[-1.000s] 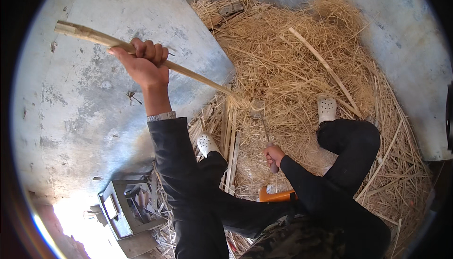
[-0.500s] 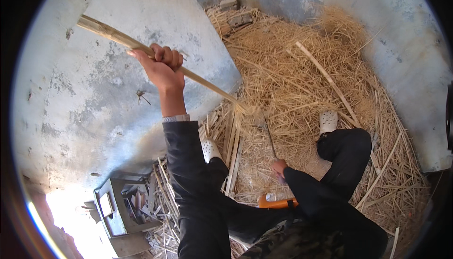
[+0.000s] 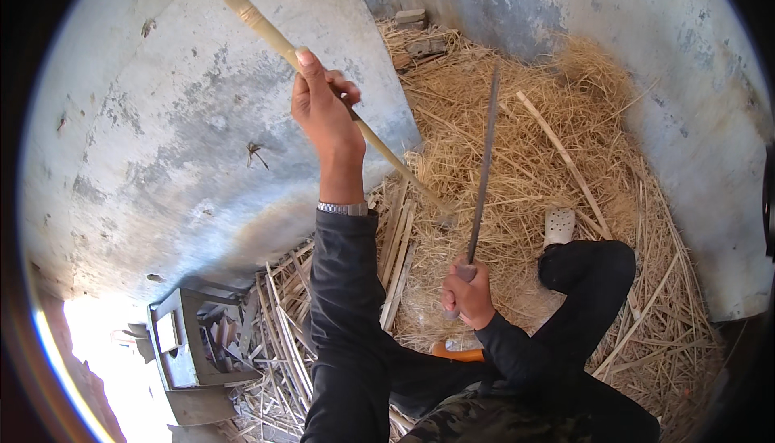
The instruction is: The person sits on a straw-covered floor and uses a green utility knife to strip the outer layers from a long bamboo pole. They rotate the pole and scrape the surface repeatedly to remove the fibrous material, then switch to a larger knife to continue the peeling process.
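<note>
My left hand [image 3: 327, 112] is raised at the upper left, closed round a long bamboo strip [image 3: 250, 17] with its thumb laid along it. The strip slants from the upper left down to the straw-covered floor, where its lower tip meets the shavings. In my right hand [image 3: 476, 298], at the lower middle, is the handle of a long knife [image 3: 487, 152]. Its thin dark blade points up and away, to the right of the strip and apart from it.
Bamboo shavings [image 3: 517, 177] cover the floor, and a pale loose strip [image 3: 565, 144] lies across them. Split strips [image 3: 395, 241] lie left of centre. A wooden stool-like frame [image 3: 182, 346] stands lower left. An orange curved object [image 3: 460, 354] lies by my leg. Worn walls [image 3: 218, 120] surround this.
My right hand has swung the knife up from low beside the strip's end until its blade points away. My left hand and the bamboo strip have shifted right, and the strip is steeper.
</note>
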The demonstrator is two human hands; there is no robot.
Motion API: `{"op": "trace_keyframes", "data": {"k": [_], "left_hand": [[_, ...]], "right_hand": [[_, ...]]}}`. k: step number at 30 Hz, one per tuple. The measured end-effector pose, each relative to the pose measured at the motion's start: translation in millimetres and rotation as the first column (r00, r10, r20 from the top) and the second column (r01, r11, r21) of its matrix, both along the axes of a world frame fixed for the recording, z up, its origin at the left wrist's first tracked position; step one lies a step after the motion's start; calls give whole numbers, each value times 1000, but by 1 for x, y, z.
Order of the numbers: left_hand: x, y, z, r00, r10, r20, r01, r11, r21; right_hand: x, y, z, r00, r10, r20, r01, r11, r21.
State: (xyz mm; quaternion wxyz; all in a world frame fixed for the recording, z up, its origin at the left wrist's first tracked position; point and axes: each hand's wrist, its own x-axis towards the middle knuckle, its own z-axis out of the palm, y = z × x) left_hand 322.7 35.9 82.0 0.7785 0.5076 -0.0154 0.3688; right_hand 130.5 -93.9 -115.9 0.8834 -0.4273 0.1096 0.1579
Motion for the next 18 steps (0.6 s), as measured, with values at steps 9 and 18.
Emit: {"op": "trace_keyframes", "data": {"k": [9,18], "left_hand": [[8,11,-17,904,-421,78,418,907,55],[12,43,-11,869,-496,-9,494,865,85]], "right_hand": [[24,22,-123,917,336,-215,-392,858,-331],[-3,-11,-143,924,218,-316,-290,935,-203]]}}
